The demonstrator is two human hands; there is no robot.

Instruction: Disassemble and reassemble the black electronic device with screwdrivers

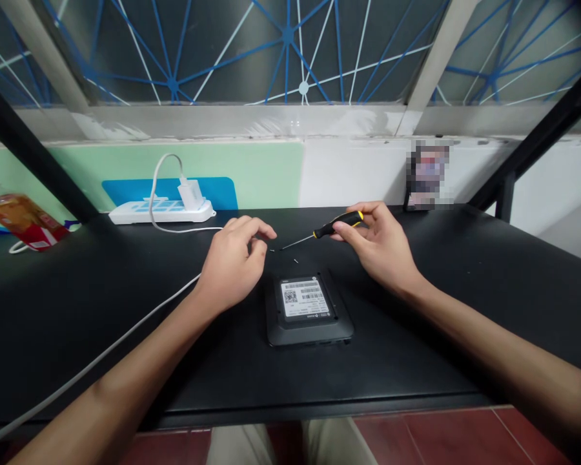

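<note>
In my right hand (380, 242) is a screwdriver (339, 225) with a black and yellow handle, gripped between thumb and fingers. Its thin shaft slants down to the left, ending close to a small screw (272, 250). A second screw (295, 261) lies on the table a little nearer to me. My left hand (237, 258) hovers beside the screwdriver's tip, index finger and thumb apart, with nothing visible between them. Below both hands, a flat black device (310, 330) lies with its label (306, 298) facing up; the label carries barcodes and a QR code.
The black table (213, 374) reaches back to the wall. A white power strip (162, 212) with a plugged-in charger (190, 194) stands at the back left; its white cable (140, 316) runs under my left arm. A bottle (24, 216) is far left, a pixelated upright object (427, 175) back right.
</note>
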